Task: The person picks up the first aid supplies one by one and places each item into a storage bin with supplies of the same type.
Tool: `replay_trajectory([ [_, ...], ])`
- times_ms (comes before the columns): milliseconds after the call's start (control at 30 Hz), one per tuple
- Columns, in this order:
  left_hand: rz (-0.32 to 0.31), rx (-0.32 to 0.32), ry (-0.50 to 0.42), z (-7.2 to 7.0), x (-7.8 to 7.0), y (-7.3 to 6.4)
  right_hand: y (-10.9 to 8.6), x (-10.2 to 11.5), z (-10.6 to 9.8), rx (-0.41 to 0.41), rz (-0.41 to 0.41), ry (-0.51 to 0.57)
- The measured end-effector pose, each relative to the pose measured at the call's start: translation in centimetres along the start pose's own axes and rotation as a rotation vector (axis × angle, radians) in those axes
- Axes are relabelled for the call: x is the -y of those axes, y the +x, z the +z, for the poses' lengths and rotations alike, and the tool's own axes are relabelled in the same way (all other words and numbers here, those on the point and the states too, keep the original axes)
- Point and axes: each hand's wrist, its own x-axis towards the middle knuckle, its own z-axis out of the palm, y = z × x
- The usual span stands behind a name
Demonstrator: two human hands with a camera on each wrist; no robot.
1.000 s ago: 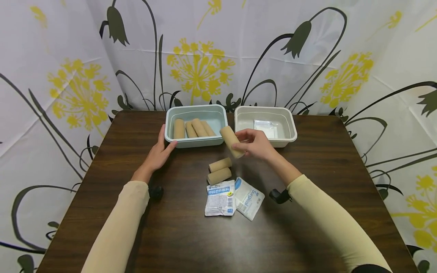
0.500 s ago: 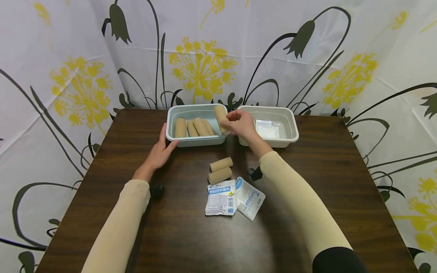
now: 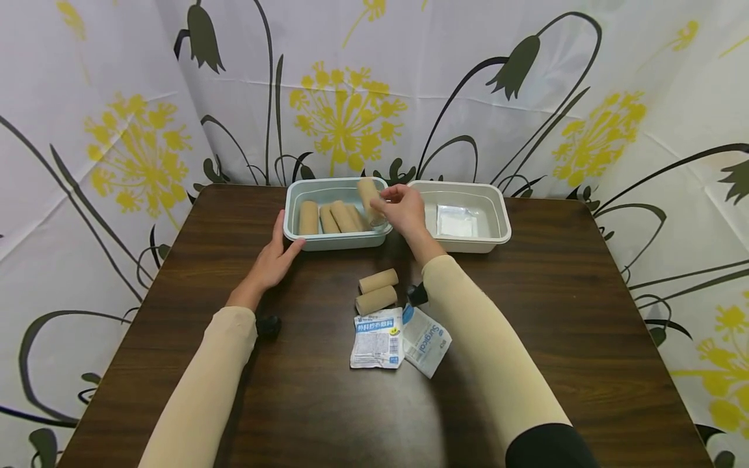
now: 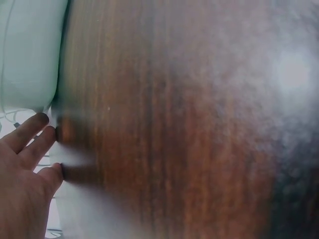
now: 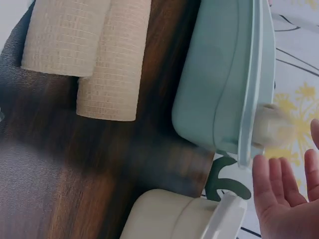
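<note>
In the head view, my left hand rests with straight fingers along the left end of the blue bin, its thumb at the front corner. My right hand is over that bin's right end, beside a tan elastic bandage roll. The right wrist view shows this roll motion-blurred and apart from the spread fingers. Several like bandage rolls lie in the left part of the bin. On the table, two more, a rear roll and a front roll, lie side by side.
Right of the blue bin stands a cream bin with a white packet inside. A blue-and-white packet and a "Surgical" packet lie on the dark wooden table. A patterned curtain hangs behind.
My right hand has carried the bandage roll left from between the bins to over the blue bin, and its fingers have come off it. My left hand stays at the bin.
</note>
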Motion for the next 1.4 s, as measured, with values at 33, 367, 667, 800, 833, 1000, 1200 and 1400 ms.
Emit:
replay_trajectory([
  [33, 0.000, -0.001, 0.001, 0.0, 0.0, 0.0, -0.1, 0.0, 0.0, 0.003, -0.007, -0.006],
  [367, 0.012, -0.006, 0.012, 0.1, -0.2, 0.0, -1.4, -0.8, -0.6, 0.045, -0.065, -0.078],
  [667, 0.009, -0.007, 0.015, 0.2, 0.0, 0.0, -4.3, -2.0, -1.6, 0.179, -0.189, -0.121],
  [800, 0.019, -0.009, 0.013, 0.2, 0.1, 0.0, -6.0, -3.0, -2.5, 0.309, -0.262, -0.186],
  [833, 0.020, -0.010, 0.012, 0.2, 0.1, 0.0, -6.3, -3.4, -2.7, 0.353, -0.288, -0.211],
  [1000, 0.029, -0.016, 0.011, 0.2, 0.1, 0.1, -7.8, -5.3, -3.3, 0.539, -0.415, -0.345],
  [1200, 0.025, -0.015, 0.014, 0.2, 0.1, 0.1, -9.3, -6.3, -3.0, 0.618, -0.510, -0.516],
  [1400, 0.014, -0.013, 0.011, 0.2, 0.0, -0.1, -10.5, -6.4, -2.3, 0.667, -0.630, -0.653],
])
